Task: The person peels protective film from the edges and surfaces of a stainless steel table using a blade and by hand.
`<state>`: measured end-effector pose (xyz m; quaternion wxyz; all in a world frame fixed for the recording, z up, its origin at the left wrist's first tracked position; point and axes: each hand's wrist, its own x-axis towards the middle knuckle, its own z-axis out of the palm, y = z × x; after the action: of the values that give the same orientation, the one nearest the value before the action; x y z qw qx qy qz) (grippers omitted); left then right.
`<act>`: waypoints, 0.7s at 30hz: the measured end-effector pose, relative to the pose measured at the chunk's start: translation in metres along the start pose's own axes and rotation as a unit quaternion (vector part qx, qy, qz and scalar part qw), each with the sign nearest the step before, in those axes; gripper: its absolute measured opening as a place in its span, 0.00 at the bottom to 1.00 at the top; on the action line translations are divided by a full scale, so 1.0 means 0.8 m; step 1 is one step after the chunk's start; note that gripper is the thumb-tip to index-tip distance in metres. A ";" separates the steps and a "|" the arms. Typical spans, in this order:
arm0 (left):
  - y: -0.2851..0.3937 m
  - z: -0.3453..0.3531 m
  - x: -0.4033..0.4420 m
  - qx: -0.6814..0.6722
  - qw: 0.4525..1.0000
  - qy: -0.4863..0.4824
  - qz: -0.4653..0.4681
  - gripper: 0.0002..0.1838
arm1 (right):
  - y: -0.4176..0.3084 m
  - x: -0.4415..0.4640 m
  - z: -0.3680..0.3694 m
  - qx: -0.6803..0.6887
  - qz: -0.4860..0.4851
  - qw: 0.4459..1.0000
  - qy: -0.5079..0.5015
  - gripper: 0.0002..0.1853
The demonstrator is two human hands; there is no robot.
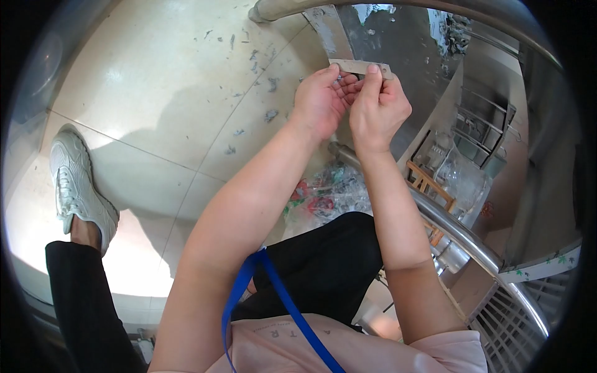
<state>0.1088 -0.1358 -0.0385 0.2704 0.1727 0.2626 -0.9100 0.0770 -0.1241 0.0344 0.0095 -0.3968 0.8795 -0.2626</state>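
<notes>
A short flat strip [354,67], pale grey-beige with a small hole near its right end, is stretched between my two hands. My left hand [323,99] pinches its left end with the thumb on top, the other fingers curled below. Near the right end, my right hand [379,109] grips it between thumb and fingers. Just beyond the strip is a dark metal panel [398,50] with patches of peeled, whitish-blue residue. Grey scraps [271,115] lie scattered on the tiled floor left of my hands.
A metal tube [460,230] runs diagonally at the right, and another rail [298,9] crosses the top. Clear plastic bags [329,196] lie below my hands. A wooden rack [430,185] and a wire shelf [485,127] stand at the right. My shoe [78,180] rests at the left.
</notes>
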 end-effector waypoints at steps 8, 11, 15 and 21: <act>0.002 0.000 0.007 0.021 0.999 -0.005 0.026 0.12 | 0.013 0.002 0.012 0.042 -0.038 0.998 0.002 0.12; 0.008 -0.012 0.009 0.076 0.996 -0.011 0.035 0.12 | 0.004 -0.001 0.002 0.093 0.034 0.993 -0.065 0.12; 0.014 -0.020 0.011 0.121 0.990 -0.063 0.036 0.11 | 0.022 -0.002 0.003 0.084 0.062 0.991 -0.084 0.12; -0.001 -0.020 0.012 0.086 0.990 -0.092 0.062 0.13 | 0.019 0.002 -0.003 0.105 0.071 0.991 -0.050 0.12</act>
<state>0.1036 -0.1302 -0.0556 0.3335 0.1272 0.1467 -0.9226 0.0650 -0.1163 0.0295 0.1139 -0.3429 0.8713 -0.3322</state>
